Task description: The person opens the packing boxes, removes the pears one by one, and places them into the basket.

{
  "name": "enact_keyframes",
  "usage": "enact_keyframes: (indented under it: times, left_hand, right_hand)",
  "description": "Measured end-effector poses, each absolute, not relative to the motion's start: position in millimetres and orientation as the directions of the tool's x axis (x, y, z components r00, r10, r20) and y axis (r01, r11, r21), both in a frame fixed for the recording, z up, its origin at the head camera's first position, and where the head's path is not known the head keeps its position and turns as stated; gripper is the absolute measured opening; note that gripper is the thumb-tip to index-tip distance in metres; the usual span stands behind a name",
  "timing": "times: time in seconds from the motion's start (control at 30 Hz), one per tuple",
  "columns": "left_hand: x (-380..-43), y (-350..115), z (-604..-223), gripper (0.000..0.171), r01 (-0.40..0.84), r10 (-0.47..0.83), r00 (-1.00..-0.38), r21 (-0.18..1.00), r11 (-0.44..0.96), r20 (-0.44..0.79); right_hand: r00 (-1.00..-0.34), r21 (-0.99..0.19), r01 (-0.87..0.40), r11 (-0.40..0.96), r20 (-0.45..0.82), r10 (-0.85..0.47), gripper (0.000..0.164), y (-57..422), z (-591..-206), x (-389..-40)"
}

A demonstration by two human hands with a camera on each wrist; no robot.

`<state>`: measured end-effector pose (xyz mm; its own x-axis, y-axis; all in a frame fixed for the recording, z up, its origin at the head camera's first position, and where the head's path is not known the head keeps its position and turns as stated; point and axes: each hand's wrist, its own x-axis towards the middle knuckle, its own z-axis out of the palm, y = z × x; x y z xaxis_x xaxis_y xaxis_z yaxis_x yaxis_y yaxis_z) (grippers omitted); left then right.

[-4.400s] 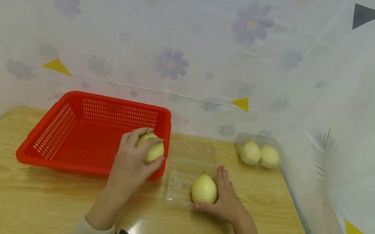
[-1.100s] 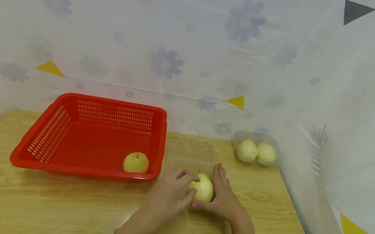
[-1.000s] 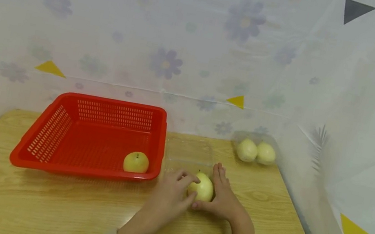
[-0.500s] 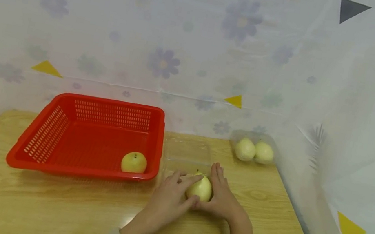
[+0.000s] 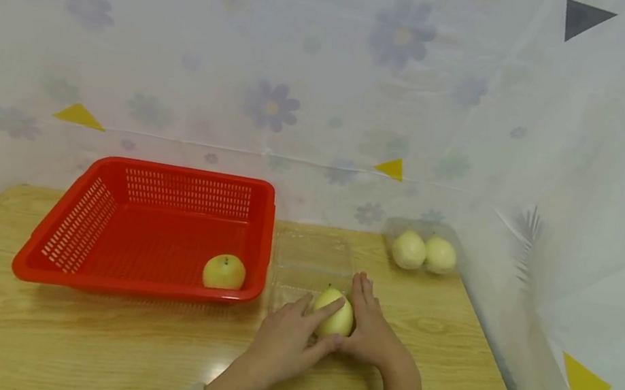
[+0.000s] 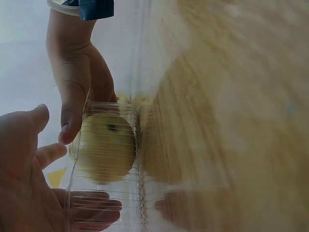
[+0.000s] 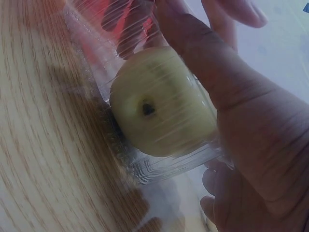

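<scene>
A pale yellow pear (image 5: 335,316) sits in the near half of a clear plastic clamshell box (image 5: 311,253), whose other half lies folded back. From the left, my left hand (image 5: 282,342) reaches over it, index finger across the pear and thumb low in front. In the left wrist view the left thumb (image 6: 36,118) stands apart from the pear, and other fingers show behind the clear wall. My right hand (image 5: 373,333) rests against the box's right side with straight fingers, its thumb along the front edge. The pear's dark-centred end shows through the plastic in the right wrist view.
A red plastic basket (image 5: 136,286) stands left of the box, with one pear (image 5: 224,272) in its near right corner. At the back right, two pears (image 5: 423,252) sit in another clear box. Sheeting hangs behind and right of the wooden table (image 5: 107,347).
The pear that my left hand held over the basket now lies in it. The left hand has moved right to the boxed pear and spread its fingers over it. My right hand has stayed.
</scene>
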<state>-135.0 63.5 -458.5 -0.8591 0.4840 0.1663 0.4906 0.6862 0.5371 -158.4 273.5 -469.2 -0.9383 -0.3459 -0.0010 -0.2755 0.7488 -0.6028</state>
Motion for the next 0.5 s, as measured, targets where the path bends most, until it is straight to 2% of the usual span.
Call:
enact_keyframes:
  times: [0.2, 0.5]
  left_hand:
    - [-136.0, 65.0, -460.8, 0.060, 0.508, 0.481, -0.854, 0.517, 0.689, 0.197]
    - [-137.6, 64.3, -460.1, 0.053, 0.493, 0.463, -0.862, 0.559, 0.667, 0.208]
  right_hand:
    - [-0.947, -0.578, -0.255, 0.776, -0.014, -0.321, 0.133, 273.4, -469.5, -159.3]
    - [-0.950, -0.586, -0.234, 0.776, -0.033, -0.312, 0.129, 272.9, -470.6, -157.7]
